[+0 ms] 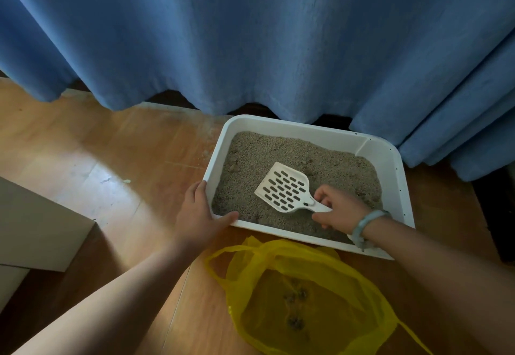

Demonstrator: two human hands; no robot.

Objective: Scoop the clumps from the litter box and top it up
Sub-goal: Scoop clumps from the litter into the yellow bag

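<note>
A white litter box (390,159) full of grey-brown litter (278,154) sits on the wood floor by the curtain. A white slotted scoop (284,187) lies flat on the litter with nothing on its blade. My right hand (341,208) is shut on the scoop's handle; a pale bangle circles that wrist. My left hand (200,212) grips the box's near left corner, thumb on the front rim. A small darker clump (233,165) shows in the litter at the left. A yellow plastic bag (303,296) lies open on the floor in front of the box, with a few dark clumps (295,296) inside.
Blue curtains (250,34) hang right behind the box and bunch at the right. A flat cardboard piece (39,229) lies at the left on the wood floor (97,159). Stray litter grains dot the floor left of the box. A dark object stands at the far right edge.
</note>
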